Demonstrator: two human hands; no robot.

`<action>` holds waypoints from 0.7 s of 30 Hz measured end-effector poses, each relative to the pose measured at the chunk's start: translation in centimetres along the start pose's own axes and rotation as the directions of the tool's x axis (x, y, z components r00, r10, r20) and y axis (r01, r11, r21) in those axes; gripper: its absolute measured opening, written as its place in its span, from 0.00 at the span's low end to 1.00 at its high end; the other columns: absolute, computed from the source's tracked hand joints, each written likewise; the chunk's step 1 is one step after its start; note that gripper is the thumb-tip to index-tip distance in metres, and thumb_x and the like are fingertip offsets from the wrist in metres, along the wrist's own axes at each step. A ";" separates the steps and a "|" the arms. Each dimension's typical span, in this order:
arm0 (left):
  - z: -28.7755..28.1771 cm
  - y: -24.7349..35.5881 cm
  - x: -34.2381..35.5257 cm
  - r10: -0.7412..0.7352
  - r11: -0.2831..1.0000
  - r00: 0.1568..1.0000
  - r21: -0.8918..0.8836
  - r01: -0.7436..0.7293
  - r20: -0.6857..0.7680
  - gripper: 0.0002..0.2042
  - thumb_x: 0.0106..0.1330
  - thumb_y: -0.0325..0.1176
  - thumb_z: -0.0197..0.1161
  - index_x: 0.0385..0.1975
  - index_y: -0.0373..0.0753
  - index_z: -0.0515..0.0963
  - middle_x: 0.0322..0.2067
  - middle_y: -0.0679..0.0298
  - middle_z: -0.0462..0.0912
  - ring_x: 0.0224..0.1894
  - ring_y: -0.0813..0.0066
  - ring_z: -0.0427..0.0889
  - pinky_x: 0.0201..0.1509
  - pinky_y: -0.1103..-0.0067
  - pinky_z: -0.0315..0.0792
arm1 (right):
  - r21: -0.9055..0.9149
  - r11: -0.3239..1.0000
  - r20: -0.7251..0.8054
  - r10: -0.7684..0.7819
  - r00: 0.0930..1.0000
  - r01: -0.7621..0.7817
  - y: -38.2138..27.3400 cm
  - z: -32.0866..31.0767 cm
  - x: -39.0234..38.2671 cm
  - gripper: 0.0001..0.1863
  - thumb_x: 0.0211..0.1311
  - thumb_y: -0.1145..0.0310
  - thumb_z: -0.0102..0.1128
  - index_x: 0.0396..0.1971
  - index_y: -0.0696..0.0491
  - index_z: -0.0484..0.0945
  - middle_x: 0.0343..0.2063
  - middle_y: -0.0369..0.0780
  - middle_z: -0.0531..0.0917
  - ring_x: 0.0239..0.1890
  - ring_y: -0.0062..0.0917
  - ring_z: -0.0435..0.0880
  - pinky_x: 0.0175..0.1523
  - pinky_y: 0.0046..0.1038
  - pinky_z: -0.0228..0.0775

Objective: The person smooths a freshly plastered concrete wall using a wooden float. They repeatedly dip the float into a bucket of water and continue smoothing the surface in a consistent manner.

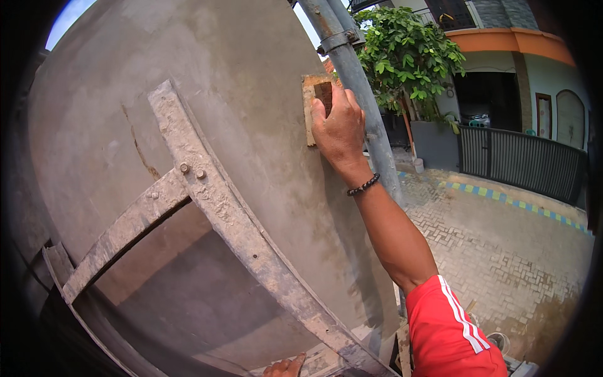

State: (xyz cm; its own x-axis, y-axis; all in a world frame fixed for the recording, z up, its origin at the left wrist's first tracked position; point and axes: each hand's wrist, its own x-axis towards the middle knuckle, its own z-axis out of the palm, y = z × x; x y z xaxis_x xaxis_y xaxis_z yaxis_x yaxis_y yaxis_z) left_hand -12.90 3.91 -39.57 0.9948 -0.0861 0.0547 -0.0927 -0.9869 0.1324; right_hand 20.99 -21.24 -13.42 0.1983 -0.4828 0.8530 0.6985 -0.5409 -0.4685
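Observation:
My right hand (340,129), with a dark beaded bracelet at the wrist, is closed on the handle of a wooden plastering float (309,113). The float's face lies against the grey plastered wall (264,75), near its right edge and close beside a metal pole (361,88). Only some fingers of my left hand (284,367) show at the bottom edge, by a pale, cement-smeared board (317,361). The rest of that hand is cut off, so its grip cannot be made out.
A cement-crusted metal frame (217,195) with bolts stands between me and the wall. A crack (139,147) runs down the plaster. Well below on the right lie a paved yard (490,251), a dark sliding gate (521,160), a leafy tree (405,53) and a house.

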 end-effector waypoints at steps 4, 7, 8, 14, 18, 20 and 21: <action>-0.5 0.4 -0.1 -0.014 1.000 0.999 -0.003 0.014 0.038 0.40 0.55 0.61 0.70 0.64 0.42 0.72 0.54 0.46 0.81 0.53 0.43 0.80 0.56 0.55 0.73 | 0.059 0.998 0.144 -0.022 0.989 0.014 -1.7 0.6 -1.4 0.21 0.63 0.65 0.62 0.53 0.61 0.75 0.42 0.49 0.79 0.47 0.44 0.81 0.52 0.47 0.66; -1.9 1.1 0.3 -0.045 0.999 0.993 -0.022 0.048 0.113 0.41 0.54 0.61 0.71 0.65 0.42 0.71 0.55 0.45 0.80 0.53 0.43 0.80 0.56 0.55 0.73 | 0.027 0.999 0.045 -0.024 0.999 0.023 -0.3 0.8 -2.5 0.21 0.62 0.66 0.62 0.52 0.61 0.75 0.42 0.48 0.79 0.47 0.43 0.81 0.53 0.47 0.66; -2.2 1.3 0.6 -0.045 0.998 0.991 -0.027 0.049 0.127 0.42 0.54 0.61 0.71 0.65 0.41 0.71 0.55 0.45 0.80 0.53 0.43 0.80 0.56 0.55 0.73 | 0.032 0.999 -0.009 -0.003 1.000 0.003 -0.3 0.6 -1.4 0.21 0.62 0.66 0.63 0.52 0.61 0.75 0.41 0.48 0.79 0.47 0.43 0.81 0.53 0.47 0.66; -1.3 1.1 -0.3 -0.054 0.998 0.997 0.023 0.053 0.050 0.41 0.54 0.58 0.72 0.65 0.41 0.71 0.53 0.45 0.81 0.54 0.43 0.80 0.57 0.56 0.73 | 0.081 0.997 0.141 -0.023 0.990 0.012 -2.2 0.5 -2.5 0.21 0.63 0.65 0.62 0.52 0.62 0.77 0.43 0.50 0.81 0.45 0.45 0.82 0.56 0.45 0.69; -1.8 1.2 0.7 -0.023 1.000 0.995 -0.008 0.024 0.098 0.40 0.54 0.57 0.72 0.64 0.42 0.71 0.53 0.46 0.81 0.54 0.43 0.80 0.57 0.56 0.73 | 0.032 0.998 -0.004 0.052 0.999 -0.052 -0.8 0.6 -0.1 0.20 0.62 0.66 0.62 0.51 0.62 0.77 0.43 0.50 0.81 0.46 0.45 0.82 0.56 0.45 0.69; -1.5 1.1 0.6 -0.020 1.000 0.992 -0.013 0.022 0.125 0.40 0.54 0.57 0.72 0.64 0.42 0.71 0.53 0.46 0.81 0.54 0.43 0.80 0.57 0.56 0.73 | 0.061 0.991 0.061 0.116 0.991 -0.119 -2.3 0.7 0.8 0.20 0.62 0.66 0.62 0.51 0.62 0.77 0.43 0.49 0.81 0.46 0.44 0.82 0.56 0.45 0.68; -1.1 0.8 0.3 -0.024 1.000 0.995 -0.017 0.025 0.098 0.40 0.54 0.57 0.72 0.64 0.42 0.71 0.53 0.46 0.81 0.54 0.43 0.80 0.57 0.56 0.73 | 0.081 0.996 0.066 0.022 0.998 -0.027 -2.6 1.1 -0.5 0.20 0.61 0.66 0.63 0.50 0.62 0.77 0.42 0.50 0.81 0.46 0.44 0.82 0.56 0.45 0.69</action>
State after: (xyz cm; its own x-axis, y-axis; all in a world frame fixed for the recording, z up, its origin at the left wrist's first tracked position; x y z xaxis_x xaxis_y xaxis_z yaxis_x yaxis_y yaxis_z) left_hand -12.74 3.27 -38.39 0.9961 -0.0757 -0.0456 -0.0681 -0.9862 0.1509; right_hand 19.84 -18.78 -12.40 0.2584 -0.4480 0.8559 0.7464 -0.4699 -0.4713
